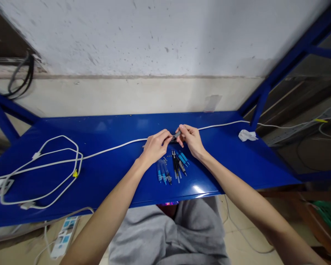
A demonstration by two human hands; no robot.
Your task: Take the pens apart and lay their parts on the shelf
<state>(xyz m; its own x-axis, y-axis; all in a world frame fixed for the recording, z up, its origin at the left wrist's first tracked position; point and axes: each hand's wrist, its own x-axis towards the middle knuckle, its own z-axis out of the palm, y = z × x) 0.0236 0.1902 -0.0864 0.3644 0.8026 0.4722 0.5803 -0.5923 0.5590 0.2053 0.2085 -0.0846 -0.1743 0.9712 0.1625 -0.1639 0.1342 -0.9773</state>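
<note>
Above the middle of the blue shelf, my right hand (pixel 192 140) is closed on a grey pen part (pixel 177 134), slanted down to the left. My left hand (pixel 156 145) meets it with thumb and fingertips pinched together at its lower end; what lies between those fingertips is too small to make out. A dark thing shows just under the fingers, partly hidden. In front of the hands lie clear pen barrels with blue and dark ends (pixel 162 172), several dark ink refills (pixel 176 165), blue pen grips (pixel 183 157) and a grey pen tip section (pixel 182 169). Tiny bits lie beside them.
A white cable (pixel 113 148) runs across the shelf behind my hands and loops at the left. Crumpled white tissue (pixel 247 135) lies at the right. Blue frame posts (pixel 260 103) stand at both ends, and a power strip (pixel 64 237) is below the front edge.
</note>
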